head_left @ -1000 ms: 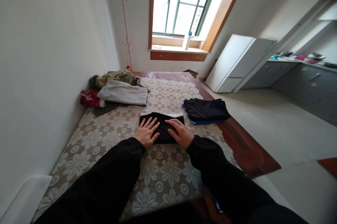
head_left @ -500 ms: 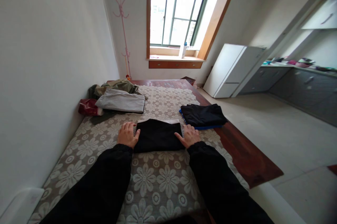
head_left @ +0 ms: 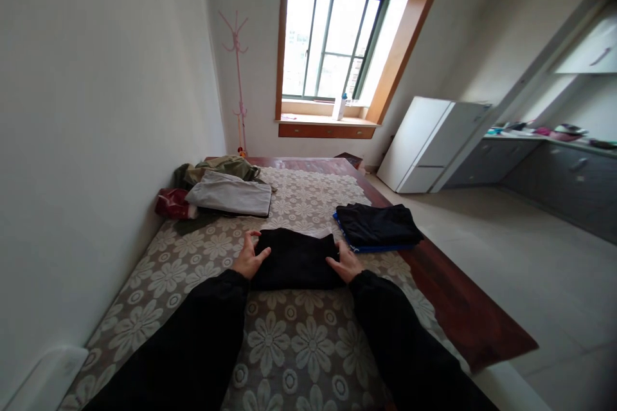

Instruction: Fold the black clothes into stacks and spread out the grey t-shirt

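Observation:
A folded black garment (head_left: 296,262) lies in front of me on the flower-patterned tablecloth (head_left: 308,337), a pale strip showing behind its far edge. At its left side, my left hand (head_left: 250,256) grips it with the thumb on top and the fingers curled round the edge. My right hand (head_left: 346,262) holds the opposite side in the same way, its fingertips partly hidden behind the cloth. Close to the right hand rests a stack of folded dark clothes (head_left: 378,224) with blue fabric at the bottom.
Folded grey cloth (head_left: 231,193) lies on the table's far left, beside olive-green clothing (head_left: 226,168) and a dark red item (head_left: 174,204). A white wall (head_left: 110,109) borders the left side. Bare reddish wood (head_left: 463,308) shows along the right edge.
My fingers have curled round the garment's sides, where they lay flatter before. Its far edge now looks raised and uneven. The camera view has tilted upward slightly.

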`<state>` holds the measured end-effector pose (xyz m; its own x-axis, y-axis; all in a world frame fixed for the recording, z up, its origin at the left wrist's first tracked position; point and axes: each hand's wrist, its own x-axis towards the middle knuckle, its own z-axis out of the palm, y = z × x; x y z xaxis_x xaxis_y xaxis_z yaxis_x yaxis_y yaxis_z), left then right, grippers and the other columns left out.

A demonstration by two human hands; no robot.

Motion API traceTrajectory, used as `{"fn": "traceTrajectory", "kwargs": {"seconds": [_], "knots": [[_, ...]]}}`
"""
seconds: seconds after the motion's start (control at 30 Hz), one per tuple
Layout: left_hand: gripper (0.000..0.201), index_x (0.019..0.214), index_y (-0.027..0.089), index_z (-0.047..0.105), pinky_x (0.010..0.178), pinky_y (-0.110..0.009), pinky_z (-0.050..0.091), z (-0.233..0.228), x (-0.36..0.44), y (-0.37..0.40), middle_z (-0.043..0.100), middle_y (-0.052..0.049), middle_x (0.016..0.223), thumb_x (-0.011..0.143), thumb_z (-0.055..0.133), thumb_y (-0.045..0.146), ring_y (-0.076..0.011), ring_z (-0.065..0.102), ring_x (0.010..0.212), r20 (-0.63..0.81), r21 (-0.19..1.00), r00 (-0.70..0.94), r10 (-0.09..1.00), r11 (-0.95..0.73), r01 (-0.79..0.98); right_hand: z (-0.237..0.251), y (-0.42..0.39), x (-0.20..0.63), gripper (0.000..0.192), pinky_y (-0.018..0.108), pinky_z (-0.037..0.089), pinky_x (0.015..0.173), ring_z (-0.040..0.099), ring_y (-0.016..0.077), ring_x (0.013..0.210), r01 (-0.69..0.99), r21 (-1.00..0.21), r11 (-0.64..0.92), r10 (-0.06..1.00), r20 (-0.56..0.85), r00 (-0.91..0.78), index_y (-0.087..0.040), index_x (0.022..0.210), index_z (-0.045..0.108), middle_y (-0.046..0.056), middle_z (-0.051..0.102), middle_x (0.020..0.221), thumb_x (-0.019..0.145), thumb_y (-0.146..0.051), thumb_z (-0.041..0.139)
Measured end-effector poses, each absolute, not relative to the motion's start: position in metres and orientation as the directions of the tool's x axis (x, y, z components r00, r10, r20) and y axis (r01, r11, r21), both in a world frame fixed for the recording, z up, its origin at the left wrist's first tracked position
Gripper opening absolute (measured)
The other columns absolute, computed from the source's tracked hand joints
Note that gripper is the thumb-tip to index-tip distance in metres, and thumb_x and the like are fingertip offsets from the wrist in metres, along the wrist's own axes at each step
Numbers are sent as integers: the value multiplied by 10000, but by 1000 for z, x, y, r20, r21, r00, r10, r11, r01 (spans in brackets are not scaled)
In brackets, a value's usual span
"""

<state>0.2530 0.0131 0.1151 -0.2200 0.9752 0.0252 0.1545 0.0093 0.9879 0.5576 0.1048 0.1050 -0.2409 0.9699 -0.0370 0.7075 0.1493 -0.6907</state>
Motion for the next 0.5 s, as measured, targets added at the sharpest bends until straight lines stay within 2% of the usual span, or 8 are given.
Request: {"fn": "traceTrajectory", "kwargs": {"seconds": [0.07,0.13,0.17,0.23,0.3,0.37,0.43,0.5], "knots": [[293,1088,240,576,845,-353,524,126,259,9,706,-11,926,810,647,297,-195,670,880,140,966,-197,970,-89,244,102,104,555,410,411,501,910,639,224,895,539,-837,91,984,-10,-181,-256,988,454,5,625,913,649,-312,677],[123,936,226,680,926,-360,497,143,267,4,710,-31,954,847,605,265,-203,662,952,272,916,-160,949,-205,344,102,103,552,578,431,522,894,652,223,864,267,-964,-2,993,-34,-116,-268,1074,446,-9,634,925,570,-292,727],[137,886,224,714,946,-359,489,153,271,1,713,-40,971,869,583,260,-206,661,970,327,892,-144,934,-254,374,103,102,551,649,439,532,889,663,229,861,113,-992,-58,992,-70,-105,-274,1114,448,-9,648,930,542,-283,754],[211,885,229,762,946,-342,490,179,282,-6,718,-54,1010,908,554,252,-201,665,985,415,856,-126,901,-339,391,108,98,548,698,467,538,908,689,256,886,-136,-973,-187,971,-162,-173,-275,1152,489,8,689,933,532,-292,807],[232,927,237,785,914,-313,502,208,293,-15,721,-60,1035,923,553,229,-190,673,980,487,820,-95,868,-418,390,113,95,547,640,498,527,951,709,287,907,-237,-925,-297,925,-217,-312,-252,1114,568,35,729,918,546,-332,852],[233,924,241,796,881,-289,513,237,304,-23,729,-59,1038,924,566,204,-180,683,962,543,780,-19,839,-496,382,118,91,549,599,524,516,984,722,313,913,-264,-897,-353,880,-223,-420,-226,1063,630,56,755,907,536,-363,880],[233,935,247,801,867,-275,520,259,312,-28,735,-56,1055,927,574,195,-173,690,955,575,751,47,816,-550,364,122,88,553,608,542,512,1002,724,336,955,-305,-888,-343,878,-188,-441,-223,1058,660,68,771,929,516,-377,889],[218,961,250,802,881,-275,522,271,316,-27,738,-51,1065,926,591,210,-175,691,966,591,751,20,807,-559,350,128,86,561,629,563,517,999,712,359,1022,-356,-882,-307,902,-150,-406,-241,1108,667,72,778,963,543,-428,871]]}}
